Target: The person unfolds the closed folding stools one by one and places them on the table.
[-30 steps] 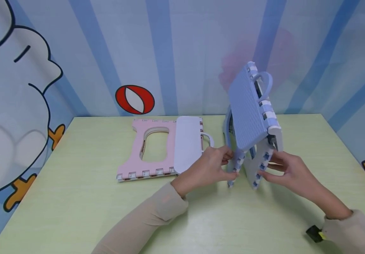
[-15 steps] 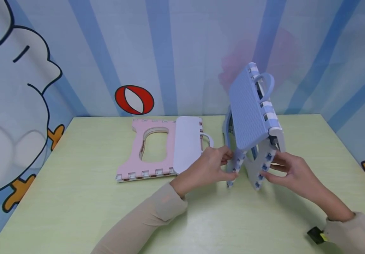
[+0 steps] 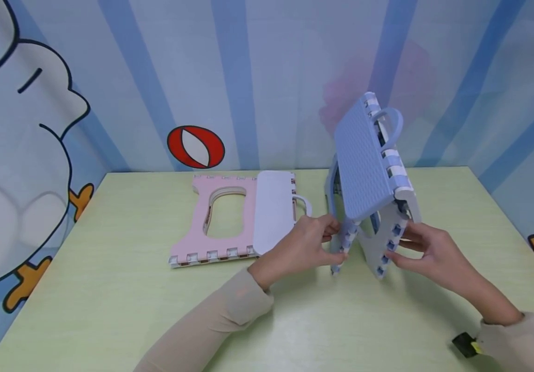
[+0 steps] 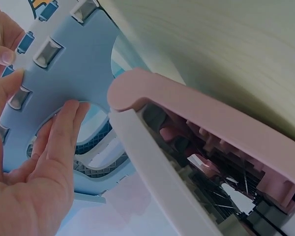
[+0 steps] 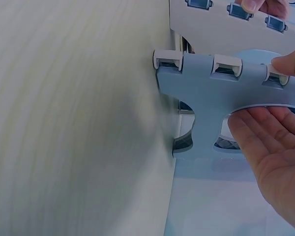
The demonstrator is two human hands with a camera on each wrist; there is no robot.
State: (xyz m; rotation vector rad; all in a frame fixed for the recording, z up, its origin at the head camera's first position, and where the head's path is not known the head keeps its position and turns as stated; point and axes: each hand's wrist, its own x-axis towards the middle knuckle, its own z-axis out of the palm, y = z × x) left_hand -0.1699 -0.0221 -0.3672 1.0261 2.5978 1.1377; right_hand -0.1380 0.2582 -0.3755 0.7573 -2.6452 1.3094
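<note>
A blue-and-white folding step stool (image 3: pixel 362 165) stands partly unfolded at the right of the table, its ridged top slanting and a loop handle (image 3: pixel 393 129) on its right edge. My left hand (image 3: pixel 305 244) grips the left leg panel; in the left wrist view its fingers (image 4: pixel 64 130) reach into the panel's cut-out while the thumb lies on the edge. The right leg panel (image 3: pixel 378 240) is held by my right hand (image 3: pixel 430 253). Its fingers (image 5: pixel 258 128) curl into that panel's opening, thumb on the notched edge, as the right wrist view shows.
Flat on the table (image 3: pixel 109 289), left of the blue stool, lies a folded pink-and-white step stool (image 3: pixel 192 240), its handle beneath my left wrist. A small black tag (image 3: pixel 464 344) hangs by the right sleeve. Behind the table rises a striped blue backdrop (image 3: pixel 271 77).
The right leg panel has swung slightly to the right with my right hand, widening the gap between the legs. My left hand stays almost where it was.
</note>
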